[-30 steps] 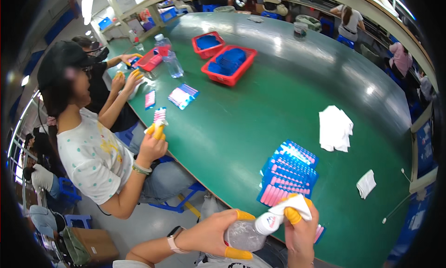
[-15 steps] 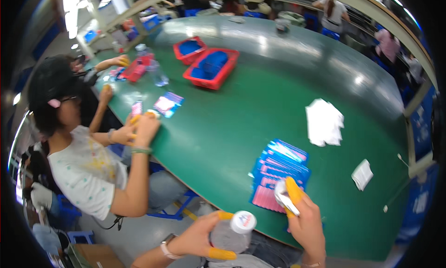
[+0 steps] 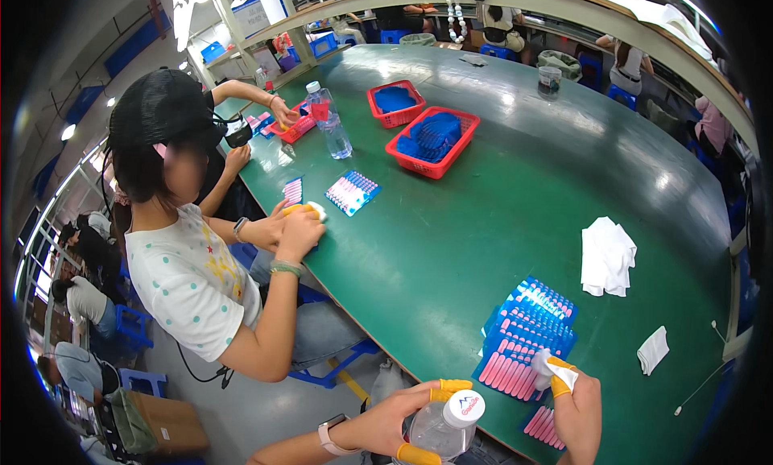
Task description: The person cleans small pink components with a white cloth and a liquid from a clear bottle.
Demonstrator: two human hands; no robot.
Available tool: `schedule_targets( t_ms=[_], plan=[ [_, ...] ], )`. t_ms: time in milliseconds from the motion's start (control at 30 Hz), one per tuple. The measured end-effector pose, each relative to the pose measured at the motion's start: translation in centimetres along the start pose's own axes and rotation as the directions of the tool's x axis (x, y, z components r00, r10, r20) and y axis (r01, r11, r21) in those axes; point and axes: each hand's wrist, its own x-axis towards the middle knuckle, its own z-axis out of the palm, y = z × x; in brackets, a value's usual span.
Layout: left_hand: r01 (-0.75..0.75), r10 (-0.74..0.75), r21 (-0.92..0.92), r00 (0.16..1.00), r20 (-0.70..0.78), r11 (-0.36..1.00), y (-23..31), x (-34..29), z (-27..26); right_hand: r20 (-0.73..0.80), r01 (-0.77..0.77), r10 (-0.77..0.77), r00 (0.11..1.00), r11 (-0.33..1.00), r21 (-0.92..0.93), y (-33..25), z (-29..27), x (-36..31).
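Note:
My left hand (image 3: 385,421), with yellow finger cots, grips a clear plastic bottle (image 3: 443,429) with a white cap near the table's front edge. In my right hand (image 3: 583,413), also wearing yellow cots, is a folded white cloth (image 3: 555,374) pinched by the fingers. The cloth lies over the lower right part of a fanned stack of blue cards (image 3: 515,348) bearing rows of pink, rounded strips. Beside my right wrist, another pink-striped card (image 3: 544,427) is partly hidden by the hand.
On the green table (image 3: 451,248) are a pile of white cloths (image 3: 608,257), a single folded cloth (image 3: 653,351) and two red baskets (image 3: 435,169) with blue contents. To the left sits a co-worker (image 3: 193,280) handling something white, near a water bottle (image 3: 330,125) and another card (image 3: 353,192).
My view has shifted, so the table and things on it appear farther right and lower. Both hands keep hold of the bottle and cloth; the card beside my right wrist shows more.

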Motion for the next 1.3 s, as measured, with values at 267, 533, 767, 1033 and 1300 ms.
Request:
schedule_targets(
  t_ms=[267, 533, 767, 1033, 1300],
  plan=[
    [0.085, -0.073, -0.144, 0.993, 0.089, 0.986, 0.1, 0.6, 0.7, 0.378, 0.188, -0.222, 0.899, 0.974, 0.125, -2.6, 3.1, -2.3],
    [0.076, -0.097, -0.421, 0.995, -0.027, 0.904, -3.5, -1.2, 0.5, -0.004, 0.206, -0.209, 0.978, 0.961, 0.183, 2.4, 3.0, 0.5],
    [-0.017, 0.038, -0.444, 0.998, 0.039, 0.896, -4.7, 0.1, 0.5, -0.014, 0.022, -0.018, 1.0, 0.894, 0.448, 3.3, 0.1, 1.6],
    [0.016, 0.019, -0.455, 0.997, 0.073, 0.89, -3.6, 1.2, 1.4, 0.174, -0.026, -0.045, 0.984, 0.924, 0.381, 3.6, -1.6, 1.9],
    [-0.091, 0.028, -0.438, 0.988, -0.149, 0.894, -2.2, 1.5, -0.9, 0.186, -0.102, -0.017, 0.982, 0.789, 0.606, 4.7, -0.5, 2.2]
  ],
)
